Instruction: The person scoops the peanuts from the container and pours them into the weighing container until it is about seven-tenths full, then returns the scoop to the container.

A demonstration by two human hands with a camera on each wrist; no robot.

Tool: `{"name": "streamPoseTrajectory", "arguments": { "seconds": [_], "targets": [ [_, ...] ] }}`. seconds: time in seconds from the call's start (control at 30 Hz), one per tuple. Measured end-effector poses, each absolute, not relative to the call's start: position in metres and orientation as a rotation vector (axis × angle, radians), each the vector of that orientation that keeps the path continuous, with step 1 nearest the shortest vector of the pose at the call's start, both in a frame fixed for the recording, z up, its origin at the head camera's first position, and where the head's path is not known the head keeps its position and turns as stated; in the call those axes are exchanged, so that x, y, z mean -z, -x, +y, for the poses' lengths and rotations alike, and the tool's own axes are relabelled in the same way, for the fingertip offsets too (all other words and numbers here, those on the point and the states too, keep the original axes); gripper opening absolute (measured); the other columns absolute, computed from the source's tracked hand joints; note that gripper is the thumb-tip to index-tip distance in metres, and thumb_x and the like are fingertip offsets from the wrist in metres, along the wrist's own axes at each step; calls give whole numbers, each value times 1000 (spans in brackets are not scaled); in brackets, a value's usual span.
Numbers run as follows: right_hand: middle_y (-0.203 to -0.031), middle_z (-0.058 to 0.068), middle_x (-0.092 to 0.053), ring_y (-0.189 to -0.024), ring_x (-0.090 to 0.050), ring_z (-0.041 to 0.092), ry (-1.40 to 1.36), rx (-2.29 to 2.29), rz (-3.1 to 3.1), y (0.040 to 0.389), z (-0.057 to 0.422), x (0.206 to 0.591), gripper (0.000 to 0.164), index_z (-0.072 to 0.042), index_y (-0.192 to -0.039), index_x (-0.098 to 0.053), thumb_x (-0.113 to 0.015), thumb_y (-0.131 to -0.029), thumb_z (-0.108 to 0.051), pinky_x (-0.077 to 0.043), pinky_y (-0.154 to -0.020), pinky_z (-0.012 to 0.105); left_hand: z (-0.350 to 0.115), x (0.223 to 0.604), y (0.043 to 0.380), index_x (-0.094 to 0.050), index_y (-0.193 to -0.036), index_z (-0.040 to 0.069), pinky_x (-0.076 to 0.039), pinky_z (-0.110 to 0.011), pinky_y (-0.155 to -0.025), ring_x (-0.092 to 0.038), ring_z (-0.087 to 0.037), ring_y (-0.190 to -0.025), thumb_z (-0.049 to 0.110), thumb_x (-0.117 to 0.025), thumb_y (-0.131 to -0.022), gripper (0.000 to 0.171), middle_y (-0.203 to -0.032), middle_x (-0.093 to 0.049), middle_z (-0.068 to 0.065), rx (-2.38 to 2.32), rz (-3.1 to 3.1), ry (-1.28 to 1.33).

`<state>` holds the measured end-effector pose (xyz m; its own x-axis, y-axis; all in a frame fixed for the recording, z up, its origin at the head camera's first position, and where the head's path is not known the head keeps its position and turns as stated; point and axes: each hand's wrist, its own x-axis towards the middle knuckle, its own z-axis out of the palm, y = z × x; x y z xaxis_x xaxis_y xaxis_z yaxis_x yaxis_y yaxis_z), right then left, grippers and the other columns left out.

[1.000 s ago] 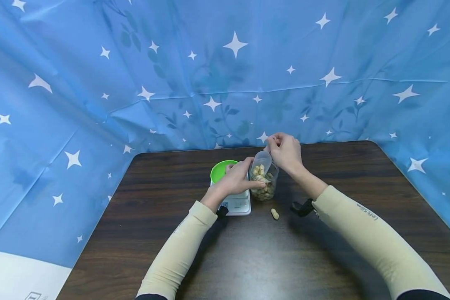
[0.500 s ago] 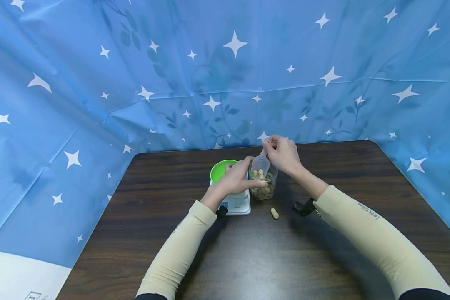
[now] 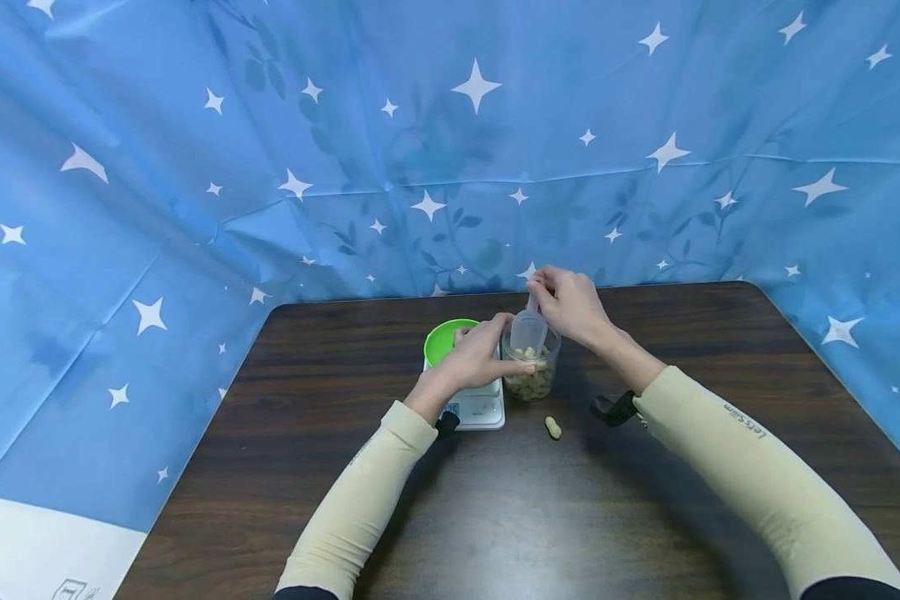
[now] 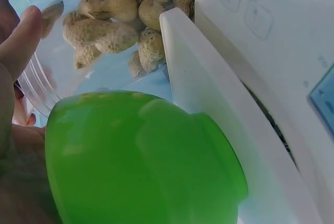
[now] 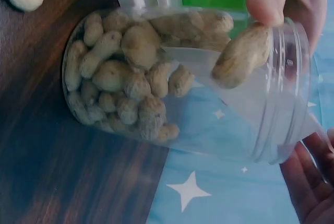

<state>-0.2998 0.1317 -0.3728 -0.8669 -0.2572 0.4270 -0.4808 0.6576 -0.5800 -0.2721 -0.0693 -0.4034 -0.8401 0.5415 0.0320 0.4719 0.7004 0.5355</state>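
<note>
A clear jar (image 5: 209, 135) of unshelled peanuts (image 5: 112, 75) stands upright on the table. My left hand (image 3: 471, 358) grips it near the mouth, the thumb (image 5: 265, 2) lying along the front wall. With its fingertips my right hand (image 3: 572, 310) pinches the handle of a translucent scoop (image 3: 528, 332) from above. The scoop's bowl points down inside the jar, over the peanuts. One larger peanut (image 5: 241, 59) shows high up near the jar's neck. Left of the jar, a green bowl (image 3: 438, 342) sits on a white kitchen scale (image 3: 483, 412); the left hand partly covers both.
A single peanut (image 3: 552, 427) lies on the dark wooden table (image 3: 495, 517) in front of the jar. Behind the table's far edge hangs a blue curtain (image 3: 390, 150) with white stars. The scale's display (image 3: 452, 409) is partly hidden by the left wrist.
The scoop held peanuts a second ago and stood higher; now it points more steeply down and no peanuts show in it in the head view. The left hand stays on the jar.
</note>
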Motion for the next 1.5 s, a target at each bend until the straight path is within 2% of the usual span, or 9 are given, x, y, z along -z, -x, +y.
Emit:
{"name": "streamPoseTrajectory", "arguments": {
  "seconds": [0.13, 0.4, 0.63, 0.87, 1.0, 1.07, 1.23, 1.37, 1.5],
  "targets": [
    [-72, 7, -65, -47, -46, 19, -583, -1025, -2591, 299, 133, 371, 28, 2, -111, -70, -51, -110, -20, -37, -50, 37, -69, 403, 272, -38, -154, 10, -29, -59, -108, -55, -24, -126, 53, -74, -92, 83, -133, -62, -6, -804, 2784, -832],
    [-64, 6, -65, -41, -40, 20, -473, -1077, -2512, 296, 131, 370, 26, 4, -106, -71, -55, -107, -17, -32, -42, 33, -68, 402, 273, -37, -155, 9, -30, -58, -109, -55, -22, -126, 53, -74, -92, 85, -133, -61, -5, -791, 2794, -830],
    [-71, 12, -71, -51, -59, 16, -371, -1182, -2440, 298, 134, 369, 28, 5, -109, -69, -55, -108, -19, -42, -45, 27, -69, 403, 273, -38, -154, 9, -29, -60, -109, -55, -24, -126, 52, -75, -92, 85, -135, -61, -6, -816, 2790, -818],
    [-69, 12, -69, -48, -57, 22, -359, -1183, -2480, 297, 132, 371, 27, 6, -110, -69, -56, -107, -18, -41, -44, 31, -70, 403, 272, -38, -154, 9, -28, -60, -109, -55, -24, -125, 51, -76, -92, 84, -134, -61, -6, -832, 2784, -805],
    [-79, 16, -73, -63, -70, 28, -281, -1334, -2472, 295, 136, 371, 28, 6, -111, -67, -55, -108, -18, -55, -51, 27, -69, 404, 272, -38, -154, 10, -29, -60, -108, -56, -24, -125, 52, -76, -91, 85, -132, -62, -6, -834, 2782, -796],
    [-87, 20, -73, -71, -73, 30, -234, -1442, -2479, 295, 139, 371, 30, 8, -114, -66, -54, -108, -19, -60, -59, 31, -69, 405, 272, -38, -154, 10, -29, -59, -108, -56, -24, -125, 52, -76, -91, 85, -131, -62, -5, -837, 2782, -795],
    [-95, 24, -72, -73, -73, 20, -122, -1630, -2472, 297, 146, 371, 36, 10, -118, -65, -51, -108, -22, -61, -69, 39, -68, 404, 272, -39, -153, 10, -28, -59, -108, -56, -25, -124, 49, -78, -91, 83, -131, -62, -5, -856, 2784, -804],
    [-89, 18, -71, -65, -69, 10, -39, -1773, -2398, 299, 152, 371, 37, 12, -118, -64, -52, -108, -21, -61, -66, 31, -68, 403, 272, -40, -152, 10, -28, -58, -108, -56, -23, -125, 50, -78, -90, 83, -133, -61, -6, -846, 2795, -799],
    [-81, 6, -69, -63, -68, 7, 18, -1923, -2347, 301, 157, 371, 38, 14, -121, -61, -52, -108, -20, -60, -66, 27, -67, 403, 272, -40, -152, 10, -28, -59, -109, -55, -22, -126, 51, -78, -90, 84, -135, -61, -5, -837, 2798, -785]
  ]
}}
